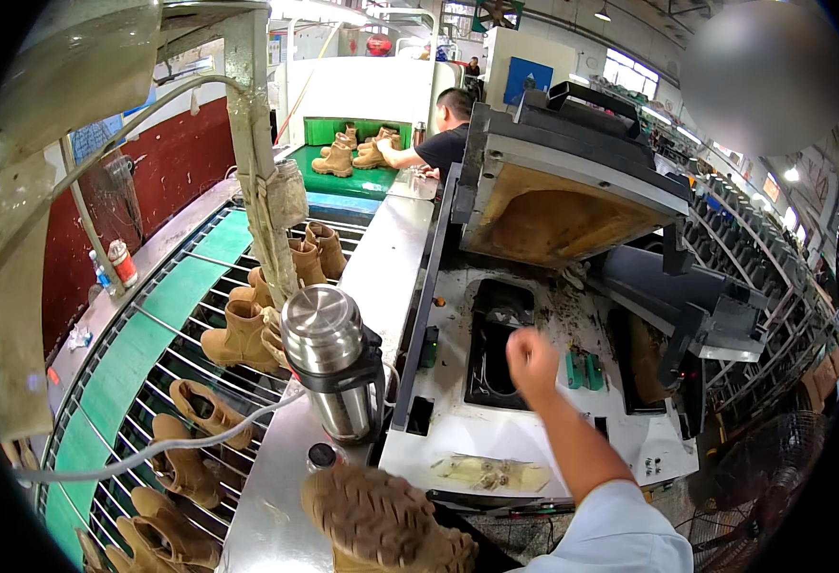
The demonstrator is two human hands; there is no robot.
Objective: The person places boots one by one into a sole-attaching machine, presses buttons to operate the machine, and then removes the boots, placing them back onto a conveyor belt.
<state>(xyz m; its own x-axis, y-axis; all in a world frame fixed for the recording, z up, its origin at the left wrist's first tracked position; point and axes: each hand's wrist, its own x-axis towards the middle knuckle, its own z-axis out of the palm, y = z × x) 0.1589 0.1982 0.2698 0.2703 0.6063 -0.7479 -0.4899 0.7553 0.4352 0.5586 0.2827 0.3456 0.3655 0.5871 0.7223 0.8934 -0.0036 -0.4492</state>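
My right hand [532, 363] is closed above the dark recessed well [498, 334] of a white-topped machine [457, 435]. Its fingers curl away from view, so whatever they may hold is hidden. A pale blue sleeve covers the upper part of that arm. At the lower middle, a tan boot [381, 516] shows its brown lugged sole, tilted up. My left hand does not show. Left of the well stands a steel vacuum flask [329, 334] with a black handle, on the metal ledge [271, 497].
Tan boots [185, 458] stand along a curved roller conveyor [118, 401] on the left. The machine's raised lid [562, 210] overhangs the well. A co-worker [448, 129] reaches toward boots [338, 158] on a green surface. A fan [763, 477] is at lower right.
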